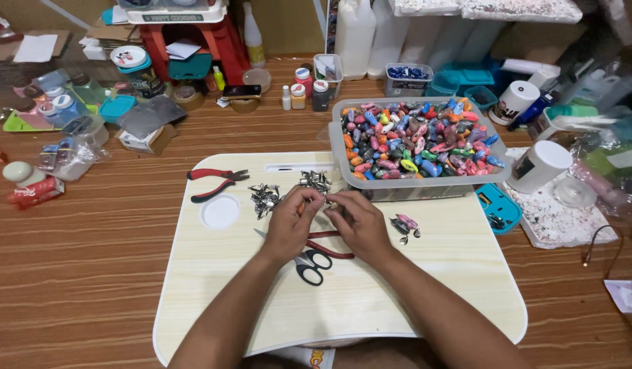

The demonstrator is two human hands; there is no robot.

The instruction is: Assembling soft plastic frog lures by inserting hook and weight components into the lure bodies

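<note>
A small piece (327,202), too tiny to make out clearly, sits pinched between the fingertips of both hands, just above the upper middle of a pale wood-grain lap tray (459,273). The left hand (293,222) curls its fingers in narrowly around it, with something thin and orange showing at the thumb side, and the right hand (360,222) meets it from the other side, fingers likewise drawn together on the piece. Whether each hand grips a separate part or the same one cannot be told.

Under the two wrists lie black-handled scissors (310,265) and, partly hidden by the right hand, red-handled pliers (327,247). Just beyond the fingertips are two loose heaps of small grey metal hooks (264,198), one left of the hands and one (316,181) right above them. Beside the right hand rest a few finished little lures (405,225), dark and pink. A second pair of red-handled pliers (214,183) lies toward the tray's upper left, above a round white cup recess (220,212).

At the tray's upper right corner stands a clear plastic tub (418,190) heaped with small many-coloured painted lures. To its right, a white cylinder container (540,166) stands on a speckled sheet, and a teal case (497,208) lies near the tub. The tray rests on a brown striped tabletop (76,266), whose far edge is crowded with jars, small bottles, teal lids and white jugs.
</note>
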